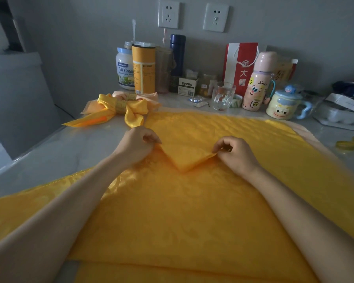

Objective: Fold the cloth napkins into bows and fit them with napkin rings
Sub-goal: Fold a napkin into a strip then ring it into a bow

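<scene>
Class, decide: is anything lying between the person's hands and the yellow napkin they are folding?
Nothing visible. The left hand and the right hand both pinch the edges of the folded-in corner of the yellow napkin.

My left forearm point(65, 201) and my right forearm point(294, 203) are bare all the way from the bottom edge of the view, plain smooth skin that looks broad close to the camera and narrows to slim wrists. My left hand point(137, 144) and my right hand point(236, 154) are bare as well, with rounded knuckles and slender fingers point(223, 142). My fingernails are too small and too shadowed for me to say anything about them.
</scene>
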